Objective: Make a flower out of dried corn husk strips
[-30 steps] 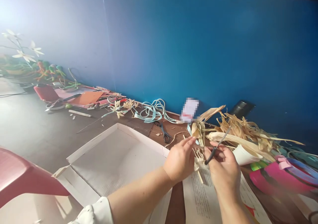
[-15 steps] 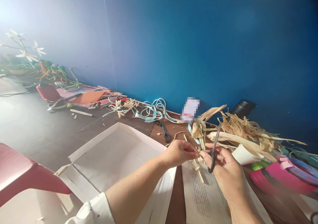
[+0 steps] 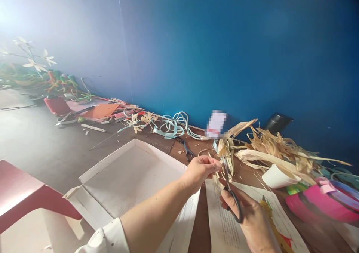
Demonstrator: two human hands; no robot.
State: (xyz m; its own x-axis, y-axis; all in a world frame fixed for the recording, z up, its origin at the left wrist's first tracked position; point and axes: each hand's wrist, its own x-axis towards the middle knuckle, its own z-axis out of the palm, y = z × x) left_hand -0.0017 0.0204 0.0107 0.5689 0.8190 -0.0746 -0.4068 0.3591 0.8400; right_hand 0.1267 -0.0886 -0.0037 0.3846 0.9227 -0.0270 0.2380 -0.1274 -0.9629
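Note:
My left hand (image 3: pixel 199 169) is closed in a pinch on a small piece of dried corn husk (image 3: pixel 217 179) held above the table. Just below and to the right, my right hand (image 3: pixel 246 215) grips dark-handled scissors (image 3: pixel 231 197), fingers through the loops, blades pointing up towards the husk piece. Both hands hover over a printed sheet of paper (image 3: pixel 224 227). Behind them lies a heap of dried corn husks (image 3: pixel 275 150).
A flat open white cardboard box (image 3: pixel 131 178) lies to the left. A second pair of scissors (image 3: pixel 185 148), pale blue ribbon (image 3: pixel 171 126), a white paper cup (image 3: pixel 276 177), pink bowl (image 3: pixel 322 204) and craft clutter (image 3: pixel 95 111) line the blue wall. A red object (image 3: pixel 22 193) sits at near left.
My right hand has dropped lower and turned the scissors so the blades point up at the husk. My left hand stays pinched on the husk piece, shifted slightly left.

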